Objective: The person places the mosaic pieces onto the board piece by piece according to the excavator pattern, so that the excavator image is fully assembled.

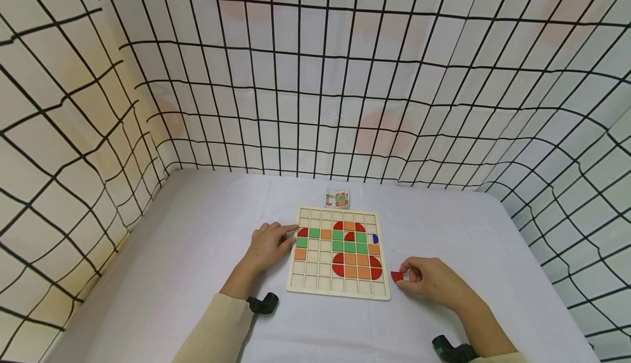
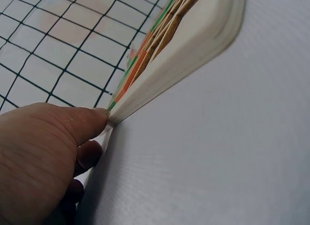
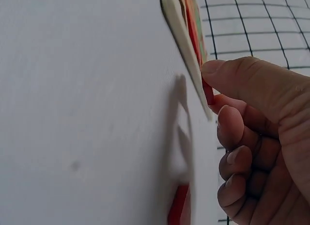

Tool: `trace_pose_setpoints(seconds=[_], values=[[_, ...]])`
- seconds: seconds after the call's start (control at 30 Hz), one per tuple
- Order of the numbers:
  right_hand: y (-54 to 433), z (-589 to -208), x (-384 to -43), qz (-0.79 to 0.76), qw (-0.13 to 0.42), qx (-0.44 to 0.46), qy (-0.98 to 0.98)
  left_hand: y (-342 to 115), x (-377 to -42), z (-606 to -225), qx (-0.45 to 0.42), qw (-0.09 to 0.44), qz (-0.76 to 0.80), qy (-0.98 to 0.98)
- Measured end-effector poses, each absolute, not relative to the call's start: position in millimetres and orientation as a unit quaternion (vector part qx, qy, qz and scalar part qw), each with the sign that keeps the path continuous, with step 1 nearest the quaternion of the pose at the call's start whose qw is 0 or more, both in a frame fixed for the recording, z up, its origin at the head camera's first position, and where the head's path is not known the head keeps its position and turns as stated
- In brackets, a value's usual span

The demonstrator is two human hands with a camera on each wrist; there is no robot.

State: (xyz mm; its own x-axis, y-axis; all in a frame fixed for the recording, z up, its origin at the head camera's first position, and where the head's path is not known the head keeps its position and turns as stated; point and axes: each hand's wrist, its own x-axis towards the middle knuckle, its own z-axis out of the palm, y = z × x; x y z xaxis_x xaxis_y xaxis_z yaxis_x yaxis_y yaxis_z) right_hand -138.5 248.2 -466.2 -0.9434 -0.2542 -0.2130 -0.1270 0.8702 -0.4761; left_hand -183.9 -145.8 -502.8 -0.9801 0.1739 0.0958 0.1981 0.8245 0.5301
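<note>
A square wooden grid board [image 1: 315,285] lies flat, partly filled with red rounded pieces and green and orange square tiles [image 1: 349,247]. My left hand [image 1: 268,247] touches the board's left edge, index finger stretched out and thumb tip against the side. To the right of the board, my right hand [image 1: 431,280] pinches a red quarter-circle piece [image 1: 396,276] between thumb and fingertip. In the right wrist view that piece [image 3: 208,93] shows near the board's edge, the other fingers curled beneath. Another red piece [image 3: 180,205] lies on the cloth below the hand.
A small card [image 1: 337,198] with a coloured pattern stands behind the board. One blue piece [image 1: 375,238] sits in the board's right column. White cloth covers the table [image 1: 207,209]. Black wire mesh [image 1: 315,78] encloses the back and sides.
</note>
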Motion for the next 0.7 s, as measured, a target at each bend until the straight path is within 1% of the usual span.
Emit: trace_pose_setpoints(seconds=[0.37,0.7], values=[[195,-457,-139,-0.228,0.133,-0.144,0.954,-145,-184,-504,-0.095,0.019,-0.28,-0.955],[148,-459,-138,-0.221,0.087,-0.266,0.934,-145,-184,-501,-0.091,0.012,-0.283,-0.955]])
